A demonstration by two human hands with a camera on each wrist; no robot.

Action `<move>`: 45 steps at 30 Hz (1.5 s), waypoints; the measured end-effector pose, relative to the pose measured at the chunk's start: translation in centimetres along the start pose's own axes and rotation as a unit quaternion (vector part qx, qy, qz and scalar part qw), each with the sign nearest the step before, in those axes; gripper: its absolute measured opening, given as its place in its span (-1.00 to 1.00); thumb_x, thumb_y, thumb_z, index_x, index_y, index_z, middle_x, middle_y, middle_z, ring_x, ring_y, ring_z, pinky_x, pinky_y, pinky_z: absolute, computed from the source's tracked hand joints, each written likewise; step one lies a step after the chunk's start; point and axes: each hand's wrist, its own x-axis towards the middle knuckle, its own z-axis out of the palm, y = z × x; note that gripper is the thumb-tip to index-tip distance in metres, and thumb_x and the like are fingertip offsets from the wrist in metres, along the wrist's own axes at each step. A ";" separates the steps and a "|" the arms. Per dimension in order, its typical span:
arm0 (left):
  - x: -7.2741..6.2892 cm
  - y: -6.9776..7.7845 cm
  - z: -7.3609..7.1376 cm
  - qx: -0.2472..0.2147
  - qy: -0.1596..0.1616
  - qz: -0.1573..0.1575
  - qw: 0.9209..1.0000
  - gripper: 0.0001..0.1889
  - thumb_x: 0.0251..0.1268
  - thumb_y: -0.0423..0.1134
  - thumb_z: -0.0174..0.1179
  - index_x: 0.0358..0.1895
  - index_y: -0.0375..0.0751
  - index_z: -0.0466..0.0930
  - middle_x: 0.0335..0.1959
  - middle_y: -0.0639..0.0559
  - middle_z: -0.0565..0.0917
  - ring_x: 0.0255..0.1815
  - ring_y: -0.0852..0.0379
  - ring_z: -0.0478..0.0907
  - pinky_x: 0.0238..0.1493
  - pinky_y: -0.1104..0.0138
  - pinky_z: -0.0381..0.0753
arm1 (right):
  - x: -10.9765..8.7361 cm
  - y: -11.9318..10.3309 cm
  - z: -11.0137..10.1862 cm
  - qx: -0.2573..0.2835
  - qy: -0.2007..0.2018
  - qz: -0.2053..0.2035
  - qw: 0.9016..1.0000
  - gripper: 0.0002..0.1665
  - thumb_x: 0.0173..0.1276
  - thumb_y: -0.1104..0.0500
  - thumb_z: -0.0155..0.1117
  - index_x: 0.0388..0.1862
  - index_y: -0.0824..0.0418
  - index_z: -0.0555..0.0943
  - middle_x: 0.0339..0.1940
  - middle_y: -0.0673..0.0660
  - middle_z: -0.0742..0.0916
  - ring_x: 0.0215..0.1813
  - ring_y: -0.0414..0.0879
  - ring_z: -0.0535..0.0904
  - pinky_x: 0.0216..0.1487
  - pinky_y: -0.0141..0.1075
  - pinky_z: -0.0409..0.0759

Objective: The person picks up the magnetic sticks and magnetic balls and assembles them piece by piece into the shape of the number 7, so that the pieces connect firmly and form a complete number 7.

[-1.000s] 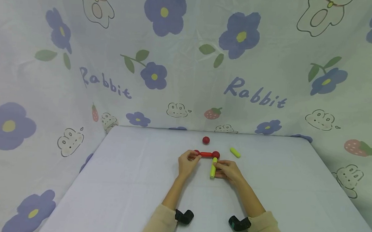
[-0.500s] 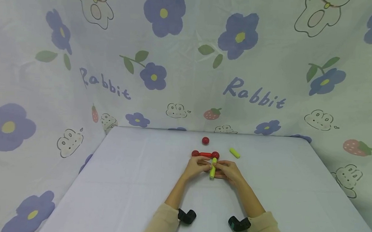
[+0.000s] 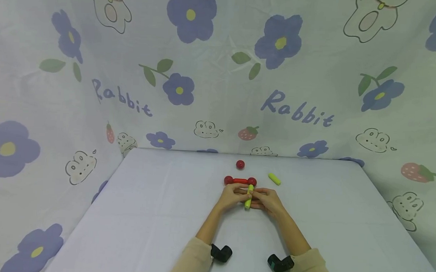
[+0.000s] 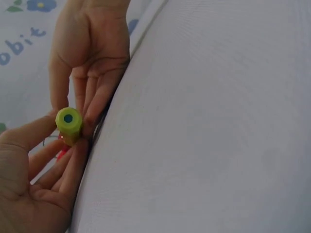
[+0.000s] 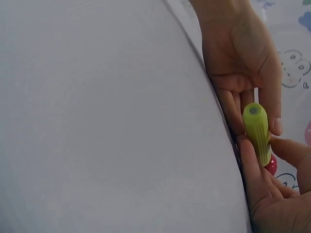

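Note:
In the head view a yellow-green ridged magnetic rod (image 3: 247,206) lies between both hands, its far end close by the right red ball (image 3: 251,181). My left hand (image 3: 231,197) pinches it from the left with thumb and fingers. From the other side my right hand (image 3: 269,200) also pinches it. The rod's near end (image 4: 69,119) shows a round dark spot in the left wrist view. Just beyond the hands, a red rod (image 3: 240,181) spans that ball and another red ball (image 3: 229,179) on its left. Fingers hide part of the yellow-green rod's middle.
A loose red ball (image 3: 240,164) rests farther back on the white table (image 3: 158,198). To the right lies a second, shorter-looking yellow-green rod (image 3: 274,178). A patterned cloth (image 3: 219,104) hangs behind the table and along its sides.
My left hand has left the left red ball, moved right and nearer, and now pinches the yellow-green rod. The right hand keeps its hold, almost unmoved.

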 end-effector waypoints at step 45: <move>-1.6 3.2 0.1 -0.009 0.011 0.010 1.000 -0.60 0.11 -0.41 0.30 0.00 -0.60 0.53 -0.12 -0.44 0.63 -0.09 -0.25 0.62 -0.28 0.40 0.65 | -0.4 0.7 0.4 -0.074 0.062 -0.054 0.994 -0.51 0.31 0.23 0.24 0.12 0.52 0.47 -0.30 0.25 0.75 -0.50 -0.16 0.67 -0.40 -0.37 0.67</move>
